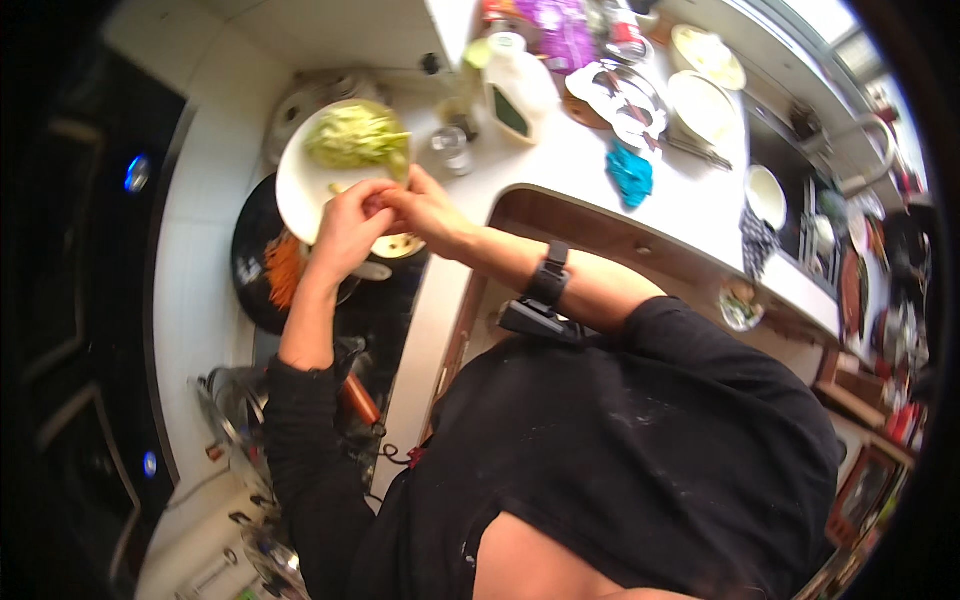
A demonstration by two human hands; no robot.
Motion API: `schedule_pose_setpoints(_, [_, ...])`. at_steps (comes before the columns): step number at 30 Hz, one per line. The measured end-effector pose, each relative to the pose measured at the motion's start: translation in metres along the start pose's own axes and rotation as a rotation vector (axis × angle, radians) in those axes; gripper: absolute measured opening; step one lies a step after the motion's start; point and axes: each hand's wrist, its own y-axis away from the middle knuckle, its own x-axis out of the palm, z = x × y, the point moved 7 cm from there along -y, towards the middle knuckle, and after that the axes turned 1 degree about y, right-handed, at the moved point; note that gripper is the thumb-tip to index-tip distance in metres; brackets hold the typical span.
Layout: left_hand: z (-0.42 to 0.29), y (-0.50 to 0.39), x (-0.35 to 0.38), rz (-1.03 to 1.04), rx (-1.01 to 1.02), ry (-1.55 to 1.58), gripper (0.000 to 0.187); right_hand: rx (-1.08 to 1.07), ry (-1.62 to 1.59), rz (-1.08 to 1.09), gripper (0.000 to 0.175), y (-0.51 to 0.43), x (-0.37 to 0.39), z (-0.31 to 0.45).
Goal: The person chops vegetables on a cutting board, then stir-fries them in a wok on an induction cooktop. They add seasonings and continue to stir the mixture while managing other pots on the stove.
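My left hand and my right hand meet at the fingers over a large white plate. Something small and reddish shows between the fingers, too blurred and covered to name. Shredded pale green cabbage is heaped on the plate's far side. Under the plate's near edge sits a black wok, with shredded carrot in it. A pale handle end sticks out below my hands. Beside it, small brown bits lie on a pale surface, partly hidden by my right hand.
A small clear glass, a white jug and a crumpled teal cloth stand or lie on the white counter. Pale bowls are farther right, near the sink faucet. An orange-brown handle lies by my left sleeve.
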Motion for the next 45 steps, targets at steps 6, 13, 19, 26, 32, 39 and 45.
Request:
schedule_pose_setpoints(6, [-0.032,0.015,0.005,0.071,0.204,-0.167,0.025,0.034,0.032,0.003,0.042,0.036,-0.049,0.034])
schedule_pose_setpoints(13, [0.064,0.030,-0.111,-0.284,-0.037,-0.486,0.014,0.033,0.223,-0.413,0.044,0.166,-0.225,0.096])
schedule_pose_setpoints(19, [0.121,0.032,-0.129,-0.207,-0.162,-0.657,0.031,-0.017,0.174,-0.752,0.044,0.266,-0.339,0.116])
schedule_pose_setpoints(26, [0.080,0.041,-0.113,-0.222,-0.139,-0.157,0.037,-0.090,0.012,-0.909,0.048,0.301,-0.456,0.090])
schedule_pose_setpoints(32, [0.050,0.119,-0.111,-0.520,-0.220,-0.011,0.035,-0.033,0.028,-0.845,0.042,0.292,-0.503,0.094])
schedule_pose_setpoints(39, [0.083,0.257,-0.077,-0.742,-0.419,0.100,0.037,0.054,-0.179,-1.103,0.044,0.273,-0.448,0.094])
schedule_pose_setpoints(45, [0.149,0.326,0.018,-0.843,-0.609,0.430,0.051,0.142,0.717,-0.160,0.042,0.157,-0.185,0.090])
